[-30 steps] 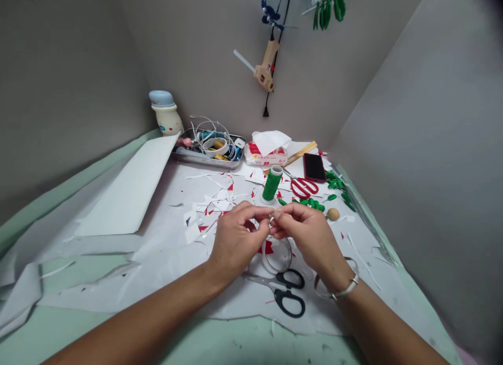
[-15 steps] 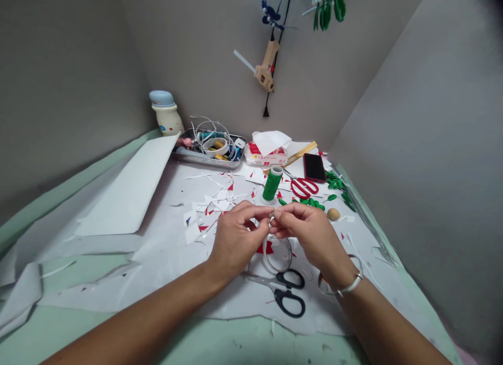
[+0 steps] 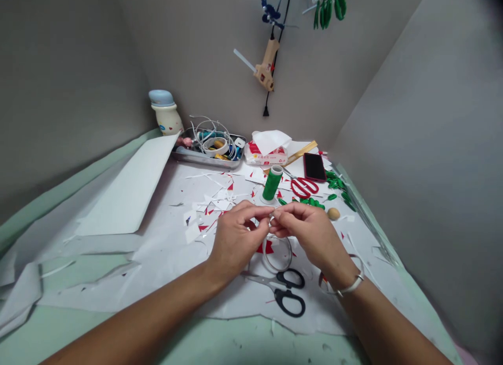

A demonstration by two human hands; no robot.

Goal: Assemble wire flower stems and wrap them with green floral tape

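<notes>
My left hand (image 3: pixel 242 236) and my right hand (image 3: pixel 304 230) meet fingertip to fingertip over the middle of the table. Both are closed in a pinch around something tiny that the fingers mostly hide; its kind does not show. Just below the fingers lies a white ring-shaped roll (image 3: pixel 277 256), perhaps tape, beside a red scrap. Nearer to me, black-handled scissors (image 3: pixel 290 294) rest on the white paper. A spool of green thread (image 3: pixel 272 184) stands upright just beyond the fingertips, with green leaf-shaped pieces (image 3: pixel 312 202) to its right.
At the back are a metal tray (image 3: pixel 208 159) of supplies, a tissue pack (image 3: pixel 267 154), red-handled scissors (image 3: pixel 304 187) and a phone (image 3: pixel 315 167). A white board (image 3: pixel 129 192) lies at left. Paper scraps (image 3: pixel 220 200) litter the middle. A glue gun (image 3: pixel 267 66) hangs on the wall.
</notes>
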